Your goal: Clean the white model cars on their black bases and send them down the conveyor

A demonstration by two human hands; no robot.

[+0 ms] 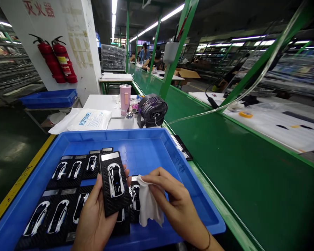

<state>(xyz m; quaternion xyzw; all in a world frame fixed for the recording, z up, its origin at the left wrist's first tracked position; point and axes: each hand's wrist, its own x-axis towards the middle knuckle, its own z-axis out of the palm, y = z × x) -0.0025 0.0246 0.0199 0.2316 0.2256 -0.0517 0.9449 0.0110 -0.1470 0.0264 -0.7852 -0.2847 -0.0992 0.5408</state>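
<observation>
My left hand (98,216) is wrapped round a black carbon-patterned plaque (108,205) with a white and black model car (116,179) on its face and a silver label near the top. It is held tilted above the blue tray (151,143). To its right, my right hand (175,198) pinches a white wiping cloth (148,205) between thumb and fingers; the cloth hangs down, apart from the held plaque. Several similar car plaques (74,169) lie in rows in the tray, some partly hidden behind my hands.
Behind the tray stand a pink tumbler (125,101), a small glass bottle (129,120), a black desk fan (153,109) and a white wiper packet (90,119). A green conveyor belt (225,150) runs along the right. A black phone-like object (182,146) lies beside the tray. People sit farther back.
</observation>
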